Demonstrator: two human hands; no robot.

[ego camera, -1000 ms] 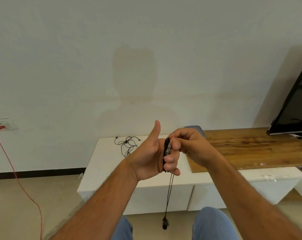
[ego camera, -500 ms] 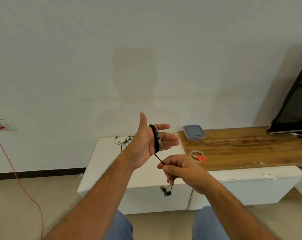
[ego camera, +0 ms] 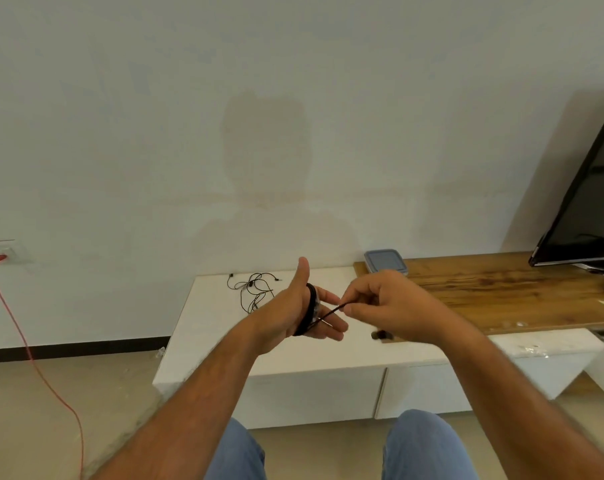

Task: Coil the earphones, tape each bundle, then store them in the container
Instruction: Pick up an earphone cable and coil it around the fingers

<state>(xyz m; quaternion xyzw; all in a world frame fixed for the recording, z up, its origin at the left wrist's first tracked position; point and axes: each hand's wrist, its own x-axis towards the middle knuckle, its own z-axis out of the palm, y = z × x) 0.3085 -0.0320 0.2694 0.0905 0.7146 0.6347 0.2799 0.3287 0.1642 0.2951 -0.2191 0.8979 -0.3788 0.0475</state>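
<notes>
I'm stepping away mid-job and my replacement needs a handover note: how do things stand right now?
Left hand: open, fingers straight, earphone coil wound round them.
Right hand: pinches the coil's loose tail, pulled taut.
Second earphones lie tangled on the white cabinet; lidded container sits on the wooden top.
Done: first coil mostly wound.
Left: finish it, tape it, coil and tape the second, store both. No tape in view.

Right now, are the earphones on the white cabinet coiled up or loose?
Loose: those earphones lie spread in a tangle on the white cabinet.

A home living room: low white cabinet [ego camera: 328,355], flat-screen television [ego camera: 591,216], wall socket [ego camera: 2,252].
</notes>
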